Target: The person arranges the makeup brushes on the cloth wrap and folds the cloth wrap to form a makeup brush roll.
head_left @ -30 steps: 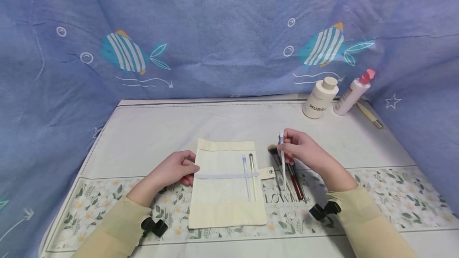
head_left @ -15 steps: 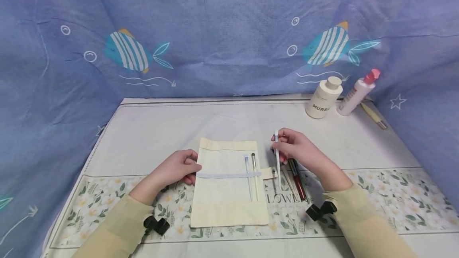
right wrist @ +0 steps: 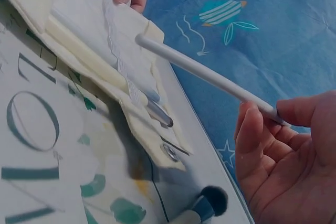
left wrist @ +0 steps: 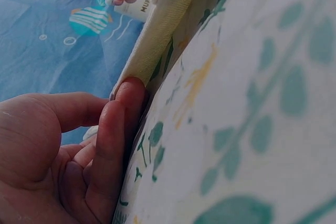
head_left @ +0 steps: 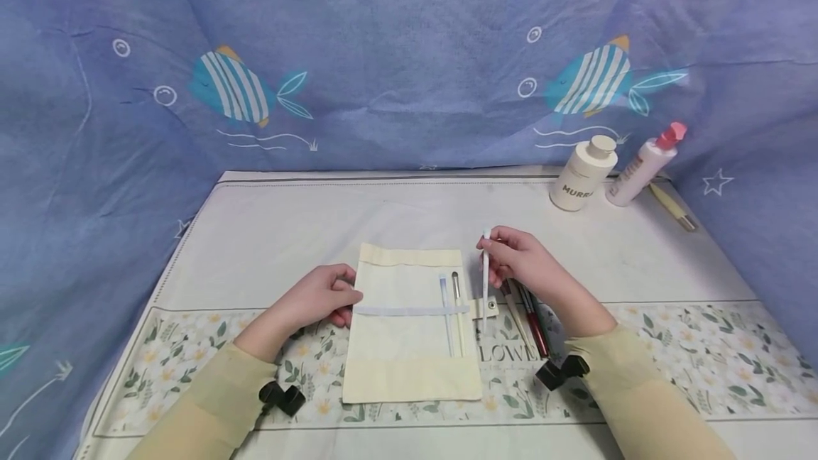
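A cream fabric brush roll (head_left: 402, 380) lies unrolled on the table, an elastic band across its middle. Two makeup brushes are tucked under the band near its right edge: a pale blue one (head_left: 445, 300) and a dark-tipped one (head_left: 456, 297). My left hand (head_left: 313, 298) pinches the roll's left edge between thumb and fingers, as the left wrist view shows closely. To the right of the roll, my right hand (head_left: 527, 261) pinches a slim white makeup brush (right wrist: 205, 75) near one end. Its handle points down over the snap tab (head_left: 491, 306); the fingers partly hide its upper end.
Several loose makeup brushes (head_left: 534, 325) lie below my right hand, one with dark bristles (right wrist: 214, 200). At the back right stand a white bottle (head_left: 578, 179) and a pink-topped pump bottle (head_left: 642, 170). A yellow-handled brush (head_left: 671, 204) lies beside them. A blue curtain (head_left: 409, 55) closes off the back.
My right hand has carried the white makeup brush left, from above the loose brushes toward the roll's right edge. My left hand keeps its pinch on the roll. The head view has shifted slightly.
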Motion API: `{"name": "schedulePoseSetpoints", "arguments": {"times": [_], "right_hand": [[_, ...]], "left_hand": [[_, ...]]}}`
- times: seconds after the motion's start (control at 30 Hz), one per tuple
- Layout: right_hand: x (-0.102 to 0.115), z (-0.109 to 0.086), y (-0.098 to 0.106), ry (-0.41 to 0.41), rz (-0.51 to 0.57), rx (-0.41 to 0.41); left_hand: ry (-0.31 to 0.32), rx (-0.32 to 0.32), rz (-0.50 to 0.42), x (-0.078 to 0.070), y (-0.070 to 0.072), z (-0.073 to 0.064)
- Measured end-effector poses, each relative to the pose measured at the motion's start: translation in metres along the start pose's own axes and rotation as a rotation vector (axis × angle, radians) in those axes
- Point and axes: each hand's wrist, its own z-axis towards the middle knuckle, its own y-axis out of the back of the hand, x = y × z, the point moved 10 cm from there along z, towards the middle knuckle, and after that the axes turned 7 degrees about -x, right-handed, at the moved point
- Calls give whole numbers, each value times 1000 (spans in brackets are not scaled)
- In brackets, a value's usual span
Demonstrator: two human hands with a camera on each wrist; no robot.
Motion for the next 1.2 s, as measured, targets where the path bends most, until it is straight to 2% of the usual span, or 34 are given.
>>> {"name": "schedulePoseSetpoints", "arguments": {"times": [0.43, 1.2], "right_hand": [[-14, 15, -14, -76, 7, -59], [-13, 26, -25, -58, -32, -66]], "left_hand": [[-4, 4, 12, 2, 1, 2], [6, -3, 19, 2, 0, 1]]}}
